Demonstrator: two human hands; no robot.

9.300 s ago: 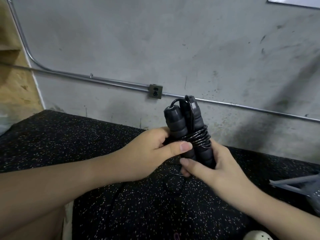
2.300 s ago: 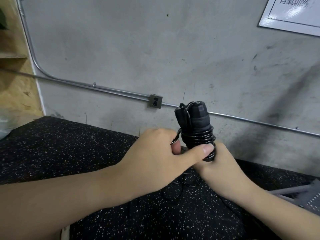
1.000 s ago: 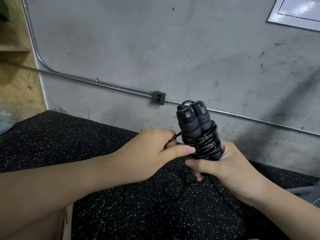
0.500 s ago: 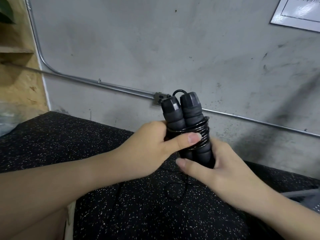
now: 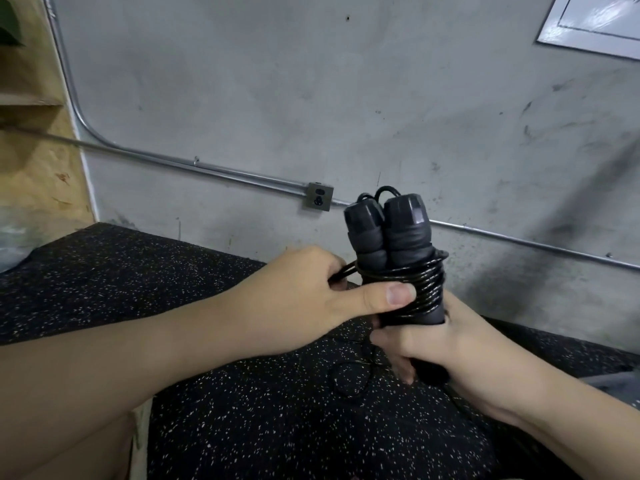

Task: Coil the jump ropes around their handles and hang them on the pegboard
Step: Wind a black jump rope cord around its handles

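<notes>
Handles [image 5: 389, 237], two of them and black, stand side by side and upright just right of centre in the frame, with black rope [image 5: 420, 289] coiled in several turns around their middle. The right hand [image 5: 446, 344] grips their lower ends from the right, fingers curled round them below the coil, one fingertip pointing down toward the floor. The left hand [image 5: 304, 292] comes in from the left; its thumb lies across the front of the coil, pressed against the turns, and its other fingers are curled round a strand of the rope that leaves the coil on the left side. A loose loop [image 5: 346, 379] of the rope lies on the mat [image 5: 138, 271] below the hands, near lower centre; its far end is hard to follow against the dark surface.

The mat is black with white speckles and fills the lower half of the frame. Behind it rises a scuffed grey wall [image 5: 346, 98]. A metal conduit [image 5: 207, 168] runs across the wall from the upper left, bends, and slopes down to the right, passing a small outlet box [image 5: 319, 201] just left of the handle tops. A white sign [image 5: 595, 22] sits in the upper right corner, its writing too blurred to read. Wooden boards [image 5: 31, 168] fill the left edge, with a green leaf [image 5: 8, 26] in the upper left corner. A grey bar [image 5: 609, 382] shows at the right edge, low down.
</notes>
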